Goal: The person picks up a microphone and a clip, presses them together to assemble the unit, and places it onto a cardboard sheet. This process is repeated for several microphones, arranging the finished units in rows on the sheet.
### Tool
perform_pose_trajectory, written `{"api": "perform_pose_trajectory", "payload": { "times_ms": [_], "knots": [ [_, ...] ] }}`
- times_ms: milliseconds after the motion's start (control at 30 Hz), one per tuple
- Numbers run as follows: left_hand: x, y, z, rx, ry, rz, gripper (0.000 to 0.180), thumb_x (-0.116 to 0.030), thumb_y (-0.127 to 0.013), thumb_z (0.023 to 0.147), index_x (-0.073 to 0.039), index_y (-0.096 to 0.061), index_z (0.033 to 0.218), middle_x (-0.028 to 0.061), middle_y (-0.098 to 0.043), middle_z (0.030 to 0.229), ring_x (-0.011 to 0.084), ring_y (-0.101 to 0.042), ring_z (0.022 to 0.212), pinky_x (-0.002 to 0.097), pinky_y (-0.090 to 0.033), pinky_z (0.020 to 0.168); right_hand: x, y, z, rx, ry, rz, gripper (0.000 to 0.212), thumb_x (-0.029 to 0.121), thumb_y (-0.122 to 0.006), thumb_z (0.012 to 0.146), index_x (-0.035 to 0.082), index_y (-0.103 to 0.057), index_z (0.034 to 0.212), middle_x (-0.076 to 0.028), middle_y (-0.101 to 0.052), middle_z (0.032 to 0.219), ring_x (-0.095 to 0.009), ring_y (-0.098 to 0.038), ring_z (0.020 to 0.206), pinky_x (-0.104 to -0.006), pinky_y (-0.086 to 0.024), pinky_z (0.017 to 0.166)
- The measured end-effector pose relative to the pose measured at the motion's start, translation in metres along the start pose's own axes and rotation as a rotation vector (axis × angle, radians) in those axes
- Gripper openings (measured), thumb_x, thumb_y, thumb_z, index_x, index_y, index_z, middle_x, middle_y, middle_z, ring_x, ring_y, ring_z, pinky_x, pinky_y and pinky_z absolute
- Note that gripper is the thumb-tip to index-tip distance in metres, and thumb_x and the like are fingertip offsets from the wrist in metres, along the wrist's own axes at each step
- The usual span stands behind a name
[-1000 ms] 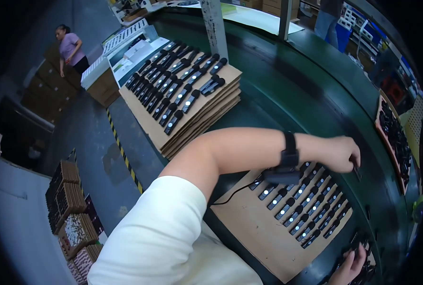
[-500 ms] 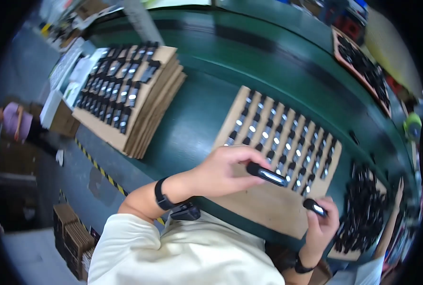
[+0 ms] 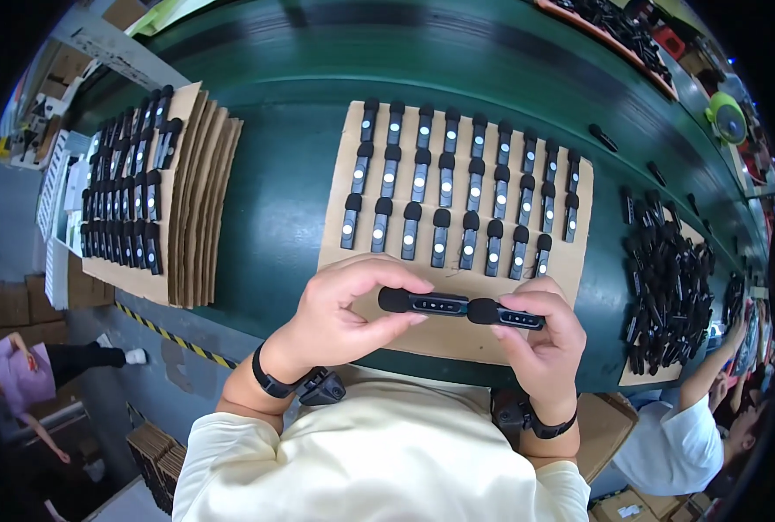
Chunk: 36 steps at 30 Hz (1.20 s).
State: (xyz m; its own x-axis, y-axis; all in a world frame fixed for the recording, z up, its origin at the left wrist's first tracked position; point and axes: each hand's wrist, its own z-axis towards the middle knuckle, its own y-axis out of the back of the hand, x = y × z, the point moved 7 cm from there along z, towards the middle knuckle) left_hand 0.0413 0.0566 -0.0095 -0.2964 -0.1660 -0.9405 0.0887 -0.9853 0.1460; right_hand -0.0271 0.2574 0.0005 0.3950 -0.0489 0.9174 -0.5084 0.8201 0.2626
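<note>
My left hand [image 3: 348, 315] grips a small black stick-shaped device with a round foam tip [image 3: 422, 303]. My right hand [image 3: 540, 341] holds a second device of the same kind [image 3: 507, 316], its foam tip meeting the end of the first. Both are held level over the near edge of a cardboard sheet [image 3: 457, 335]. On that sheet lie three rows of several identical black devices [image 3: 457, 187], each with a white dot. I wear a black band on each wrist.
A stack of cardboard sheets [image 3: 197, 196] carrying more devices sits at the left on the green conveyor belt [image 3: 274, 200]. A loose heap of black devices [image 3: 666, 278] lies at the right, where another person's arm [image 3: 705, 383] reaches. A person stands on the floor at lower left [image 3: 26, 378].
My view has swung back over the cardboard sheet. Both hands have come together in front of me, each now holding a device end to end; earlier my left arm was stretched far right.
</note>
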Motion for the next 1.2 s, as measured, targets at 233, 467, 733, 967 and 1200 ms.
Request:
{"api": "perform_pose_trajectory", "payload": {
  "times_ms": [233,467,733,967,1200],
  "knots": [
    [0.001,-0.001,0.003,-0.004,-0.011,0.003,0.031,0.003,-0.079,0.074,-0.001,-0.069,0.103,0.0115,-0.071,0.097,0.0212,-0.068,0.089,0.0306,-0.054,0.081,-0.003,0.001,0.002,0.006,0.028,-0.023,0.029,-0.004,-0.076,0.075,-0.001,-0.065,0.101,-0.009,-0.060,0.089,-0.018,-0.056,0.081,-0.0266,-0.044,0.073],
    [0.003,-0.006,0.005,0.011,-0.029,-0.015,0.031,0.003,-0.079,0.073,-0.001,-0.069,0.103,0.0119,-0.071,0.097,0.0230,-0.068,0.090,0.0338,-0.053,0.087,-0.003,0.002,0.001,0.001,0.058,-0.040,0.030,-0.004,-0.076,0.075,-0.001,-0.066,0.103,-0.008,-0.060,0.087,-0.017,-0.056,0.077,-0.0260,-0.043,0.069],
    [-0.003,-0.008,0.008,0.009,-0.038,0.031,0.029,0.002,-0.078,0.075,0.000,-0.068,0.102,0.0128,-0.070,0.097,0.0248,-0.067,0.093,0.0406,-0.050,0.094,0.002,0.007,0.001,0.003,0.133,-0.013,0.029,-0.009,-0.072,0.076,-0.001,-0.068,0.104,-0.012,-0.060,0.095,-0.019,-0.059,0.082,-0.0268,-0.048,0.071],
    [-0.009,-0.017,0.017,0.124,-0.058,0.194,0.028,0.003,-0.073,0.074,-0.002,-0.068,0.101,0.0131,-0.070,0.100,0.0267,-0.066,0.100,0.0462,-0.046,0.100,-0.008,0.015,-0.010,-0.187,0.050,0.252,0.031,-0.011,-0.070,0.075,-0.003,-0.067,0.105,-0.014,-0.059,0.101,-0.019,-0.059,0.086,-0.0280,-0.049,0.074],
    [0.000,-0.023,0.021,0.092,-0.052,0.044,0.027,0.004,-0.067,0.075,-0.003,-0.065,0.101,0.0122,-0.071,0.103,0.0284,-0.066,0.104,0.0482,-0.041,0.106,0.000,0.014,-0.005,-0.025,0.179,-0.028,0.037,-0.012,-0.069,0.074,-0.003,-0.064,0.110,-0.016,-0.059,0.103,-0.022,-0.060,0.087,-0.0293,-0.050,0.075]
  ]
}}
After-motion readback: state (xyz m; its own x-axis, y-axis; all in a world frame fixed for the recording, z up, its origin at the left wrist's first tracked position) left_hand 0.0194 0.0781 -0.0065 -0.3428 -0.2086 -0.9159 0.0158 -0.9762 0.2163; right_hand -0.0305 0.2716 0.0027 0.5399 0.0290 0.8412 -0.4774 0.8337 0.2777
